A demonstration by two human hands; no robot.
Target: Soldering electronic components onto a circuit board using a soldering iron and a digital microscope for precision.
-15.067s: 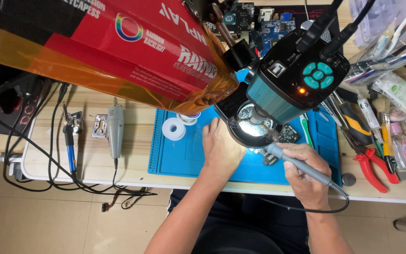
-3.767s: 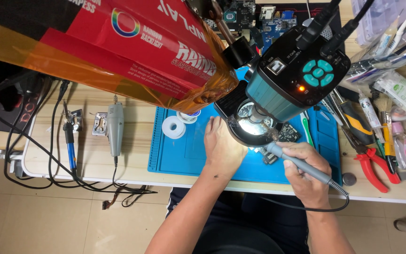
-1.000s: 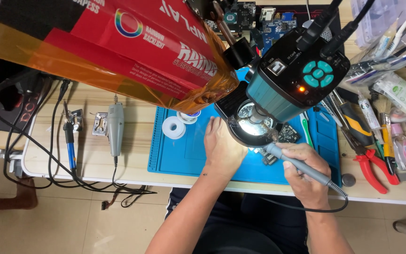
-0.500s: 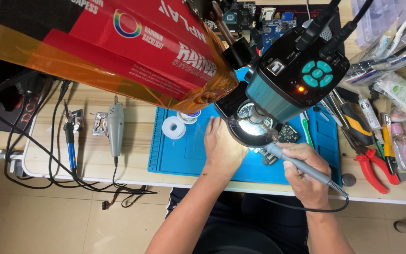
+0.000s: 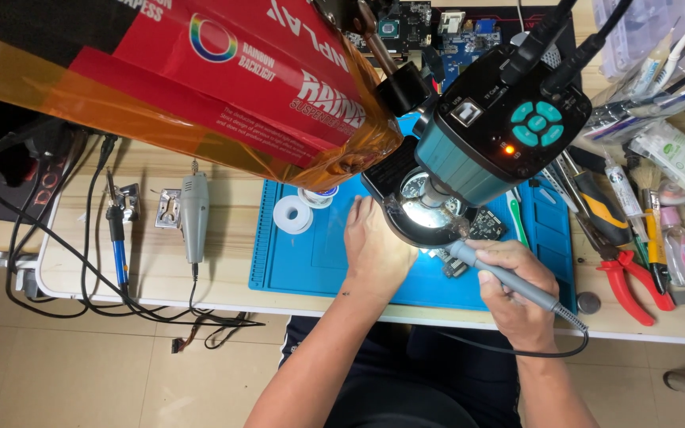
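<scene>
My right hand (image 5: 517, 289) grips a grey soldering iron (image 5: 491, 270) like a pen, its tip reaching under the lit ring of a teal microscope camera (image 5: 491, 143). My left hand (image 5: 376, 250) rests palm down on the blue work mat (image 5: 319, 254) just left of the ring light, its fingers reaching under the lens; what they touch is hidden. A small dark circuit board (image 5: 487, 225) shows partly beneath the microscope.
A red box under orange film (image 5: 200, 87) overhangs the left of the bench. Solder spools (image 5: 292, 214), a grey rotary tool (image 5: 193, 218) and a blue-handled iron (image 5: 119, 254) lie left of the mat. Red pliers (image 5: 624, 273), screwdrivers and bottles crowd the right. Black cables hang off the front edge.
Almost nothing differs; both hands hold the same position under the microscope, with only slight shifts of the soldering iron.
</scene>
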